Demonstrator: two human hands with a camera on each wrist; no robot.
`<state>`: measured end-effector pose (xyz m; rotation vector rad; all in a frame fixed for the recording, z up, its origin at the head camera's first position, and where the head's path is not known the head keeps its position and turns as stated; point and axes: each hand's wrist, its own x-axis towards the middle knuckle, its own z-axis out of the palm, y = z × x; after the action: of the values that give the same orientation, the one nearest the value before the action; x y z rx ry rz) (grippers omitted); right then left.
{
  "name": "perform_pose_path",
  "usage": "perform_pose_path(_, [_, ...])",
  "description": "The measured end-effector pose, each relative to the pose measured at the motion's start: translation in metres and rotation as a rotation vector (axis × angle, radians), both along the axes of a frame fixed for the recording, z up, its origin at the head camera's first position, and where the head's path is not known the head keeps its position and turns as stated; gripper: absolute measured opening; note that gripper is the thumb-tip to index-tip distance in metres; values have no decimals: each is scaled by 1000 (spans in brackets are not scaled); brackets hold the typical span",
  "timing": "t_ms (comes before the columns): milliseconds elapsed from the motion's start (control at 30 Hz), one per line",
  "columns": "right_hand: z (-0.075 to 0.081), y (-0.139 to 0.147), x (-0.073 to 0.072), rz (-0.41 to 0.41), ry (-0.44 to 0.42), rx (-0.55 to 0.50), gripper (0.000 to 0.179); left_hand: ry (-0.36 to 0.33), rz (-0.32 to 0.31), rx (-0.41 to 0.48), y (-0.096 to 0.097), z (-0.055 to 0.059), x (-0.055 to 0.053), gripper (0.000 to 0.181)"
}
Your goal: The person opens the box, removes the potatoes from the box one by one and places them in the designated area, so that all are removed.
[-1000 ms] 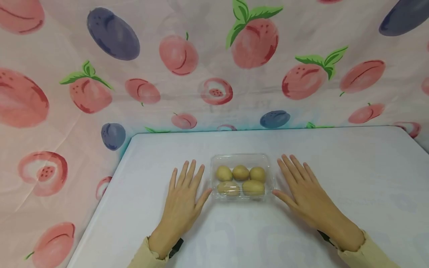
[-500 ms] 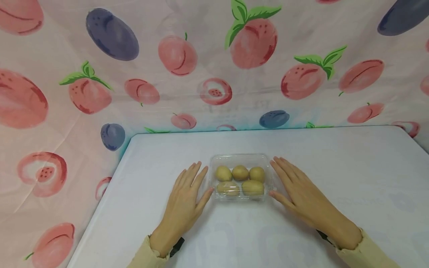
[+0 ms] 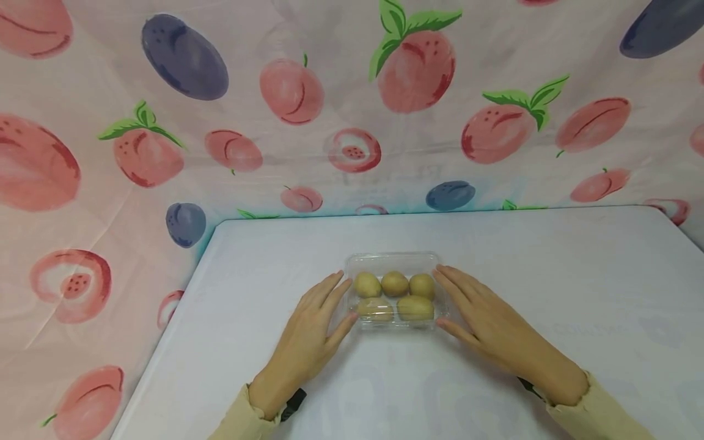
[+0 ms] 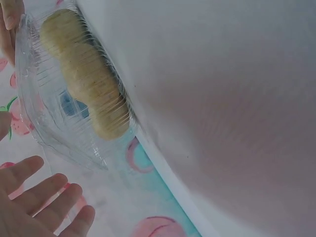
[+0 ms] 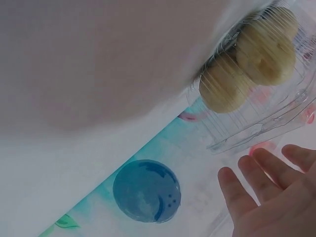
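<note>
A clear plastic clamshell box stands on the white table, its ribbed walls showing in both wrist views. Inside lie several yellow-brown potatoes in two rows. My left hand is at the box's left side, fingers spread and slightly bent, thumb near the front left corner. On the opposite side my right hand has its fingertips right at the box's edge, the thumb low by the front right corner. In the left wrist view the left hand's fingers are apart from one another, palm toward the box.
The white table spreads out around the box. Behind it and along the left hangs a pink cloth printed with peaches and plums. A dark strap shows at the left wrist, below a beige sleeve.
Both hands have moved inward from either side to the box's edges. Their fingers, spread straight at first, are now slightly bent. The box and potatoes have stayed in place.
</note>
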<state>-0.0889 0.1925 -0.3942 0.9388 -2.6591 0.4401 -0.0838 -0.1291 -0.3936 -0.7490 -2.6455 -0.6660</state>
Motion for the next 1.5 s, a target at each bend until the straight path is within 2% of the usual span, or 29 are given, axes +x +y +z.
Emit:
perform_pose_path(267, [-2,-1,-1,18,-6,11,78,-29,-20,-10,1,-1,0,55])
perform_pose_path(633, [-2,0,-2,46,31,3,76,-63,-30,-32,1,-3,0,59])
perform_pose_path(1067, [-3,1,-2,53,45,25,66,-26,-51,-41,0,-4,-2,66])
perform_pose_path(1300, [-1,1,-3,70,54,33,63,-60,-43,-35,0,-2,-1,64])
perform_pose_path(1500, [-1,1,-5,93,98,33,60,-90,-46,-17,0,-2,-1,64])
